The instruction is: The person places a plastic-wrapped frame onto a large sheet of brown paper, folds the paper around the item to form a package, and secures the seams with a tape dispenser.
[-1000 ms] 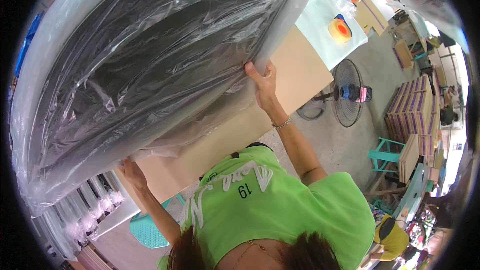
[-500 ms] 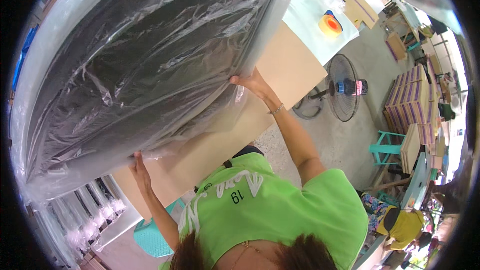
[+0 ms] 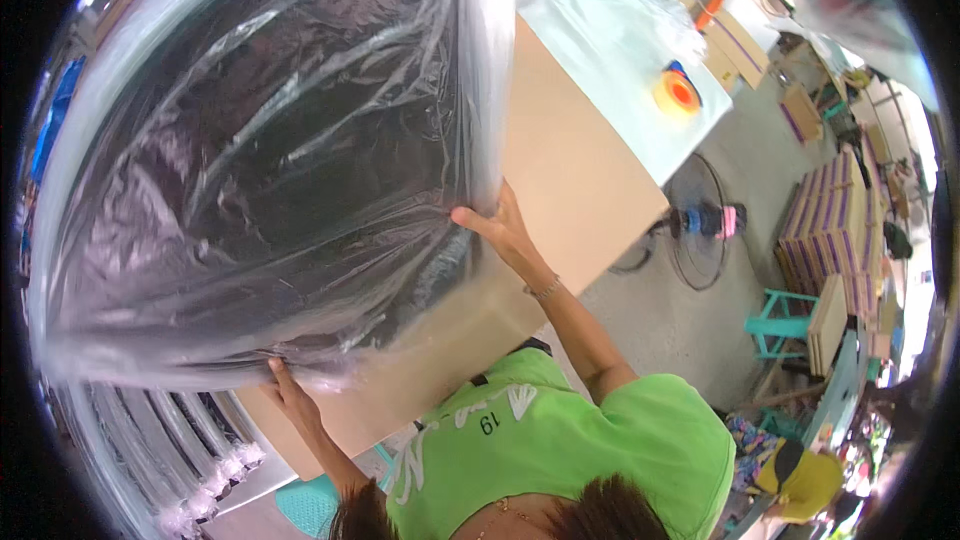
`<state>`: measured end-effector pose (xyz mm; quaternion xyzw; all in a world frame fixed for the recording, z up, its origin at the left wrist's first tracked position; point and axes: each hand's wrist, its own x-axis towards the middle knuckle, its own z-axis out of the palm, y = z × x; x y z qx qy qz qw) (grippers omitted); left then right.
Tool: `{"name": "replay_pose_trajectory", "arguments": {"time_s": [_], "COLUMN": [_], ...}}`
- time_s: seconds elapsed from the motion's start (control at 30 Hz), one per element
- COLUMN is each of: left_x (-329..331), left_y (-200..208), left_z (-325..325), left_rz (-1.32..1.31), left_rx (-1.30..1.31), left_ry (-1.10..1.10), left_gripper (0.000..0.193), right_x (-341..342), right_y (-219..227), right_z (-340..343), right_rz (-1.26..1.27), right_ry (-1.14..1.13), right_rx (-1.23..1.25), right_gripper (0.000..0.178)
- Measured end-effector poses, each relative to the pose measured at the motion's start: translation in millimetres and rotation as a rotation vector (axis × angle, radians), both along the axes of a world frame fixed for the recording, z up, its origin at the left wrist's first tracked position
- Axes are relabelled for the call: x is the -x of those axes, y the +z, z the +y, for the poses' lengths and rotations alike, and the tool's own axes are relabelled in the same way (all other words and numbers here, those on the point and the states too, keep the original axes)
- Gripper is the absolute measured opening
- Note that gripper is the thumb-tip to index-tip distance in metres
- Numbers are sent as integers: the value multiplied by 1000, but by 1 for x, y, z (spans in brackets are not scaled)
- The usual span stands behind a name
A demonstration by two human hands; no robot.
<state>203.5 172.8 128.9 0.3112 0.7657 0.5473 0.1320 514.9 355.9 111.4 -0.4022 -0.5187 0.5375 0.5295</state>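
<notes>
A large dark panel with a pale border (image 3: 330,150), wrapped in loose clear plastic film, fills the left and upper left of the view. My left hand (image 3: 290,392) grips its near edge, thumb on the film and the other fingers hidden below. My right hand (image 3: 497,228) holds the right edge by the near corner, with its thumb pressed on the top face. Film bunches and hangs loose between my hands. Beneath the panel lies a flat brown cardboard sheet (image 3: 575,165), its right part and front strip showing.
A tape roll (image 3: 678,92) sits on a pale sheet (image 3: 610,40) at the far right of the table. Several wrapped panels (image 3: 185,430) stand at lower left near a teal stool (image 3: 310,505). Right are a floor fan (image 3: 697,222), stacked cartons (image 3: 825,230) and a person in yellow (image 3: 805,480).
The wrapped panel has turned, its right edge swinging left and its near edge coming lower, which uncovers more cardboard. My hands have moved with it, and the view has shifted slightly.
</notes>
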Motion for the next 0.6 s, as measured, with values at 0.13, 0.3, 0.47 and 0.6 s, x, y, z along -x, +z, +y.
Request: {"name": "replay_pose_trajectory", "arguments": {"time_s": [0.13, 0.3, 0.47, 0.6], "left_x": [-23, -34, -19, -6], "left_y": [41, 27, -79, -104], "left_z": [20, 57, 84, 87], "left_rz": [-4, 4, -355, -459], "left_rx": [203, 617, 249, 211], "left_ry": [9, -50, -232, -260], "left_gripper": [50, 56, 52, 50], "right_x": [-9, -30, -26, -21], "right_y": [24, -2, -73, -83], "right_z": [14, 38, 74, 81], "right_rz": [-133, -304, -469, -490], "right_ry": [-1, 10, 76, 65], "right_rx": [80, 239, 309, 343], "right_gripper": [81, 73, 62, 62]}}
